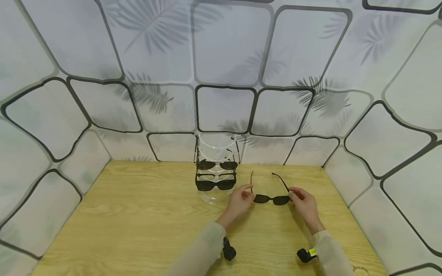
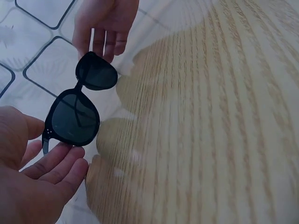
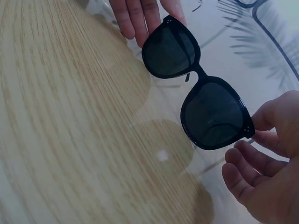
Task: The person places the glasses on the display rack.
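Observation:
A pair of black sunglasses (image 1: 261, 198) with dark lenses is held between both hands, its temples unfolded and pointing toward the back wall. My left hand (image 1: 239, 201) pinches the left hinge corner between thumb and fingers. At the opposite corner, my right hand (image 1: 305, 207) grips the frame where the right temple begins. Seen from the right wrist, the dark lenses (image 3: 217, 114) face the camera, with small pale dots at the frame's outer corners. In the left wrist view the sunglasses (image 2: 74, 119) show above the wood surface.
Left of the hands stands a clear display stand (image 1: 208, 201) bearing several pairs, including dark aviator-style sunglasses (image 1: 206, 165) and thick black sunglasses (image 1: 206, 186). The wooden table (image 1: 138, 214) meets patterned walls (image 1: 224, 111) at the back and sides. Each wrist wears a small black camera (image 1: 228, 251).

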A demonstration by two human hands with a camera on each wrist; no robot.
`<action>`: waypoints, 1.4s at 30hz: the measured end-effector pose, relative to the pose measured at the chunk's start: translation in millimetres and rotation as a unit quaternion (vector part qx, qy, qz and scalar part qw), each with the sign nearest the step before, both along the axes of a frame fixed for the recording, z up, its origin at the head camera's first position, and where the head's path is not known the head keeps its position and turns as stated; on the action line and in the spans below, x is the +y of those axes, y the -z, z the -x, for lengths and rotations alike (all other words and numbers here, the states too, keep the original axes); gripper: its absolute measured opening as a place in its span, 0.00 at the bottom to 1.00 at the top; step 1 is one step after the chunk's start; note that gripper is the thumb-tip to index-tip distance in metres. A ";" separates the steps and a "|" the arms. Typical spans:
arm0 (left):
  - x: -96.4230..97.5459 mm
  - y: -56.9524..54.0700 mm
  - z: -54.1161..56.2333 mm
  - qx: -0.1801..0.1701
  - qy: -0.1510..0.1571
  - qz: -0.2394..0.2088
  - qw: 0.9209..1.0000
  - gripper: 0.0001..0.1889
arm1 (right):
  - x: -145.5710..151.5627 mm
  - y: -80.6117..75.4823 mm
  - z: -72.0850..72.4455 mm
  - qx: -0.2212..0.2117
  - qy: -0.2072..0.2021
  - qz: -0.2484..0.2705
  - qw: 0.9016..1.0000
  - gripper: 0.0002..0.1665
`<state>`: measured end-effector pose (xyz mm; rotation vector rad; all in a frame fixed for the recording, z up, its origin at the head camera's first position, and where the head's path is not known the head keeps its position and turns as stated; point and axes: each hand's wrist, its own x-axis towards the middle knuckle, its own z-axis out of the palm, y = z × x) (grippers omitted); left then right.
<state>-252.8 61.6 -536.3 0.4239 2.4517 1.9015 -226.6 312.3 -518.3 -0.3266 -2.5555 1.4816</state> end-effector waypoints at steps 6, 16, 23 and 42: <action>3.3 -1.4 0.3 -0.006 -0.019 0.001 1.000 0.16 | 0.4 1.4 0.9 0.003 0.001 0.017 1.000 0.21; 6.1 -4.6 -0.9 -0.028 -0.030 -0.008 0.999 0.16 | -0.4 4.8 1.2 0.004 -0.005 0.019 1.000 0.20; 6.7 -4.7 1.5 -0.037 -0.034 -0.017 0.999 0.16 | -0.5 2.7 1.1 0.003 -0.014 0.017 1.000 0.20; 2.1 -50.0 -10.0 -0.003 0.010 -0.037 0.999 0.15 | 0.3 -30.3 -6.2 0.073 0.010 0.023 0.997 0.19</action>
